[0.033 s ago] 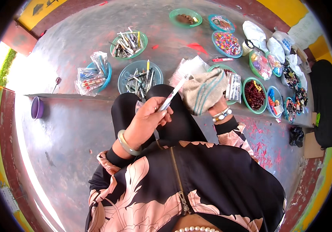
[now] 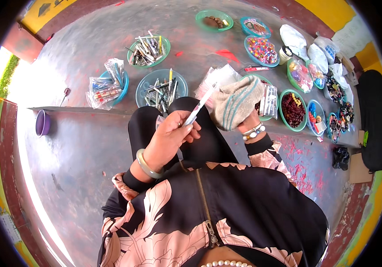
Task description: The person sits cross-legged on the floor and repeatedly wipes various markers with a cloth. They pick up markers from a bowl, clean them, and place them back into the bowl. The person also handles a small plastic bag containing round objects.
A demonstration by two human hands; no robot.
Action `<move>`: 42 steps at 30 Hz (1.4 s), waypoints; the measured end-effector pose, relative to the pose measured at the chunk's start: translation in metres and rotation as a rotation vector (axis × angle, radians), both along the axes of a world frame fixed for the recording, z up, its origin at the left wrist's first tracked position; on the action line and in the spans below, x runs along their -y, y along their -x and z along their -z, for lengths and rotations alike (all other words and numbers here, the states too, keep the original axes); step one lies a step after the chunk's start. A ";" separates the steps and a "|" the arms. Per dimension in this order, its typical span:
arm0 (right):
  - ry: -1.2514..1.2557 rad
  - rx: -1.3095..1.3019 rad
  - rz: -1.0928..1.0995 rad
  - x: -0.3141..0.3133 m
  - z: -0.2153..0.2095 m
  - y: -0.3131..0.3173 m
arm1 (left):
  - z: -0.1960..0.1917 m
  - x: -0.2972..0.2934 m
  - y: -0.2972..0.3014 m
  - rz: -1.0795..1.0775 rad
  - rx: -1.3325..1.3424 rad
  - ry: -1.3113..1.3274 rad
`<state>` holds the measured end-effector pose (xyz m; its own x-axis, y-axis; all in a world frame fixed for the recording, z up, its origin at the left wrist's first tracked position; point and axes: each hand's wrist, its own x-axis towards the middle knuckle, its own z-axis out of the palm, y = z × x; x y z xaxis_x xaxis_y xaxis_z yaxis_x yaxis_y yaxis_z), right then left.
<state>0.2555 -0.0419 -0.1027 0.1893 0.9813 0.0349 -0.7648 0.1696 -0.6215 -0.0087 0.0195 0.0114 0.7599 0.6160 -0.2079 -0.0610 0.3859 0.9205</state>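
My left hand [image 2: 173,135] is closed around a slim white pen [image 2: 201,103] with dark marks near its lower end, its upper end pointing up and to the right. A beige cloth with teal stripes [image 2: 237,101] is in my right hand [image 2: 249,123], whose fingers are mostly hidden under it. The cloth is beside the pen's upper part. Just beyond my knees sits a clear blue bowl [image 2: 140,89] of pens. Behind the cloth lie thin clear plastic sleeves [image 2: 221,76], and to its right is a stack of packed pens [image 2: 268,101].
Another bowl of pens [image 2: 168,50] and a blue bowl with bagged pens [image 2: 125,89] stand at left. Scissors [image 2: 66,94] lie at the ledge edge, above a purple bucket [image 2: 43,123]. At right are a bowl of dark red beads [image 2: 293,110], bowls of wrapped items and white bags [image 2: 292,39].
The cloth in my right hand has shifted very slightly to the right. The pen in my left hand is tilted a touch more upright.
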 end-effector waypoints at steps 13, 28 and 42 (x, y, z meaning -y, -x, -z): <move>0.016 0.952 0.052 -0.009 -0.059 0.122 | 0.042 0.010 -0.014 -0.238 -0.399 -0.612; 0.001 0.072 0.204 -0.013 -0.043 0.104 | 0.037 0.017 -0.013 0.012 -0.374 -1.303; 0.105 -0.250 0.149 -0.023 -0.057 0.088 | 0.022 0.019 -0.009 0.036 -0.295 -0.862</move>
